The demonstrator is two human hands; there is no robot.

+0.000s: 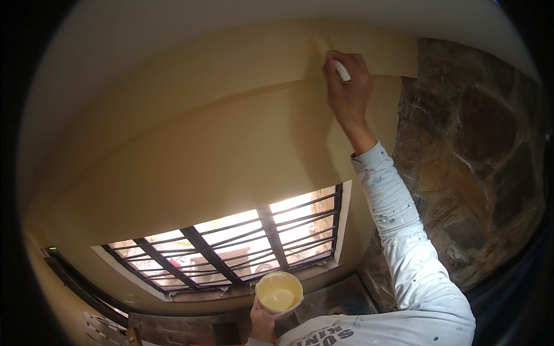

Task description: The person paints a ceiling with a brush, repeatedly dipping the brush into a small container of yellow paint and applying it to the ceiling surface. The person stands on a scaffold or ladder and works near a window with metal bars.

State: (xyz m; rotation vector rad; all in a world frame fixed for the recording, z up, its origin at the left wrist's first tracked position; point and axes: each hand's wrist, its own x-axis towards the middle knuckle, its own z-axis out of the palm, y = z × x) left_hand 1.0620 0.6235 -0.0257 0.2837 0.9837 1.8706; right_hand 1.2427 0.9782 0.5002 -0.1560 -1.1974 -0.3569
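While the right hand (346,86) is raised high against the wall (219,132), its fingers are curled tight around a white handle (342,71), likely a brush; the bristle end is hidden behind the hand, so can't tell what tip it has. The hand sits right at the ledge line where the upper wall band meets the lower wall, near the top of view, just left of the stone cladding (467,155). Sleeve (404,242) is pale, speckled with paint, running up from the lower right.

Left hand (262,323) is low at the bottom edge, fingers wrapped around a cup (279,293) from below. Cup is upright, open top, holds pale yellow paint, same tone as the wall. It's held in front of the chest, well apart from the right hand.

Behind the cup: a window (231,242) with dark bars, bright daylight through it, pale frame edge round it. Dark sill just under it. Ceiling (173,34) above is lighter, off-white. Stone cladding is brown and grey, irregular blocks, fills the right side.
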